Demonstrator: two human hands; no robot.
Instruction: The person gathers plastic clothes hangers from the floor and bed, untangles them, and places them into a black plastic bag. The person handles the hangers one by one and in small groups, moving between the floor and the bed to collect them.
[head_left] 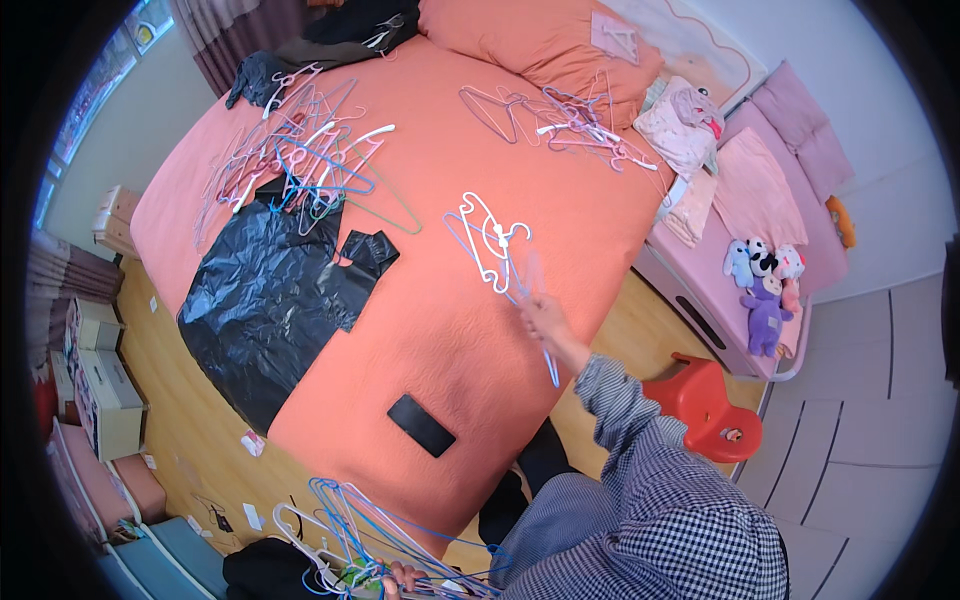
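Over the near right part of the bed, my right hand [543, 316] is closed, its fingers around a thin lilac-blue hanger [552, 368] whose lower end sticks out below them. A faint pinkish blur rises above the knuckles; I cannot make out what it is. Just beyond lies a white plastic hanger [489, 240], overlapping the lilac-blue one. At the bottom edge, my left hand [402, 578] is wrapped round a bunch of hangers [365, 530], mostly blue with some white. The frame's edge cuts off part of that hand.
A tangled hanger pile [300, 150] lies on the coral bedspread [400, 300] at far left, another pile [580, 125] at far right. A black plastic bag [260, 290] drapes over the left edge. A dark flat rectangle [421, 425] lies nearer. A red child's chair [700, 405] stands right.
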